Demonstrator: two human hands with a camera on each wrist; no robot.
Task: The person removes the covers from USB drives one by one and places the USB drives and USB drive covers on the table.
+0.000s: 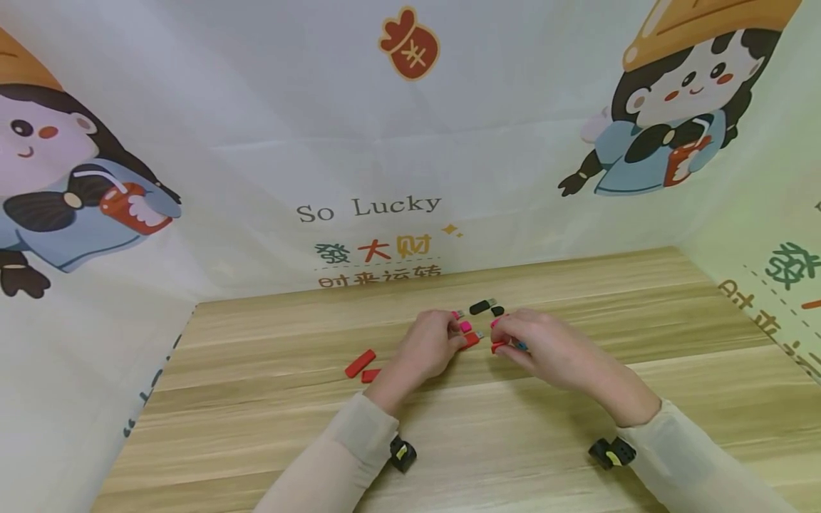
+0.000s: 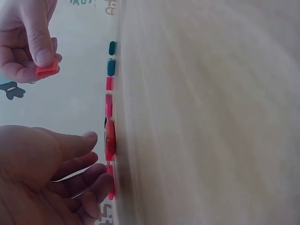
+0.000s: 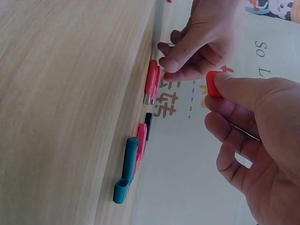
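Observation:
Between thumb and fingertips, my right hand (image 1: pixel 551 349) pinches a small red USB stick cap (image 3: pixel 212 83), held above the table. My left hand (image 1: pixel 428 348) hovers low beside a red USB stick (image 1: pixel 471 340) whose metal plug is bare. In the left wrist view its thumb and fingers are spread apart and hold nothing. A pink cap (image 1: pixel 465 326) lies just beyond the red stick. Near my right hand are a teal USB stick (image 3: pixel 131 152), a teal cap (image 3: pixel 120 192) and a pink piece (image 3: pixel 142 133), partly hidden in the head view.
A black USB stick (image 1: pixel 479 307) with bare plug and its black cap (image 1: pixel 498 311) lie farther back. Left of my left forearm are a red piece (image 1: pixel 360 363) and another red piece (image 1: pixel 369 375), partly covered by the wrist. Printed cloth walls (image 1: pixel 269 178) enclose the wooden table (image 1: pixel 256 427).

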